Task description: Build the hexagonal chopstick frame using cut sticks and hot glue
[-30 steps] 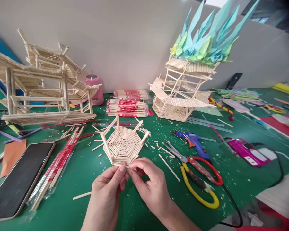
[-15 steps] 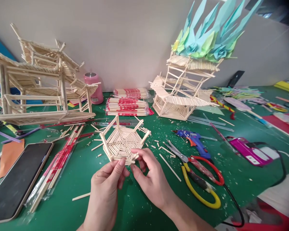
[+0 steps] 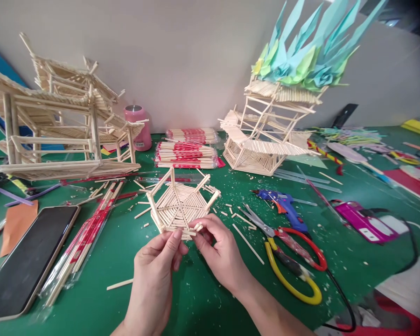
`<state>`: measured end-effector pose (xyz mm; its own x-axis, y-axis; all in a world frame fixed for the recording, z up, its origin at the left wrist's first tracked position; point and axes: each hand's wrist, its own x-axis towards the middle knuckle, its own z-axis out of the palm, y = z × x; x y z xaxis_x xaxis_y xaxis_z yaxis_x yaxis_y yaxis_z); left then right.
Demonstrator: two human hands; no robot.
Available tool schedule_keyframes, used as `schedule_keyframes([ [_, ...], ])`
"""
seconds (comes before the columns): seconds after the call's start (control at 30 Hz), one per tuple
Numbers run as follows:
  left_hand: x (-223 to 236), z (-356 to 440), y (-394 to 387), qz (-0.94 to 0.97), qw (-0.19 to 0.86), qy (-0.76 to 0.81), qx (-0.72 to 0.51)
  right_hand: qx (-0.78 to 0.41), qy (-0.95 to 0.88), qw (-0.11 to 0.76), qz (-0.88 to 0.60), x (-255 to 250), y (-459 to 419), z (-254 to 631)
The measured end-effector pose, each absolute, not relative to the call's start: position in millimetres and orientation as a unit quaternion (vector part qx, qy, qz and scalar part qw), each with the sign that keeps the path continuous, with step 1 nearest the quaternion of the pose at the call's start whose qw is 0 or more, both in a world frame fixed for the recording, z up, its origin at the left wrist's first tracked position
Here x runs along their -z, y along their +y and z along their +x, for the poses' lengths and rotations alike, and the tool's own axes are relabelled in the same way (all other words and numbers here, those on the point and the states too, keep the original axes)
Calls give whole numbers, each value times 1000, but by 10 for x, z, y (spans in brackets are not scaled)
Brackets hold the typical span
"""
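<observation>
In the head view, reaches with both hands across a green table (image 3: pixel 203 303), littered with wood crumbs, to the near edge of a many-sided frame (image 3: pixel 178 205) of sticks. Has it at the middle of the table, showing a floor laid like a web and short posts rising at the corners. Pinches a short stick (image 3: pixel 186 232) along that near edge, clamped between thumb and forefinger of the left hand (image 3: pixel 154 266). Holds the right hand (image 3: pixel 220 254) with thumb and forefinger close together at the near right post, touching the frame; cannot tell whether clamped on the post or on the stick's end. Holds the two hands slightly apart.

To the right, has a loose stick (image 3: pixel 248 243) near the scissors (image 3: pixel 266 229), blades parted, with a blue glue gun (image 3: pixel 285 207) just beyond and a purple box (image 3: pixel 366 224) farther off. To the left, has a phone (image 3: pixel 31 261) and bagged sticks (image 3: pixel 94 224). Beyond the frame, faces red-banded packs (image 3: pixel 187 154), beside a pink bottle (image 3: pixel 140 135), between a stick house (image 3: pixel 73 169) and a tower (image 3: pixel 273 148) topped with paper leaves (image 3: pixel 283 60).
</observation>
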<state>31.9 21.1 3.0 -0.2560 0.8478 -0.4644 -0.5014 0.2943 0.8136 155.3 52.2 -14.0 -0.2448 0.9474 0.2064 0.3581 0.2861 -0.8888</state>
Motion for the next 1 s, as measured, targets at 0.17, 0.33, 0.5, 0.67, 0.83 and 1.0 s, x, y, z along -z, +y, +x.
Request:
schedule_keyframes([
  [0.17, -30, 328, 222, 174, 586, 538, -581, -367, -698, 384, -481, 154, 526, 1556],
  [0.33, -28, 328, 205, 179, 585, 527, -589, -365, -711, 356, -485, 189, 517, 1549],
  [0.5, -26, 328, 202, 181, 583, 518, -599, -362, -716, 363, -473, 224, 517, 1543],
  [0.67, -31, 338, 209, 184, 581, 515, -603, -364, -704, 392, -467, 219, 528, 1524],
  [0.83, -16, 350, 210, 178, 575, 518, -608, -367, -699, 411, -455, 198, 526, 1513],
  [1.0, -9, 347, 205, 170, 570, 522, -612, -354, -709, 429, -432, 174, 533, 1538],
])
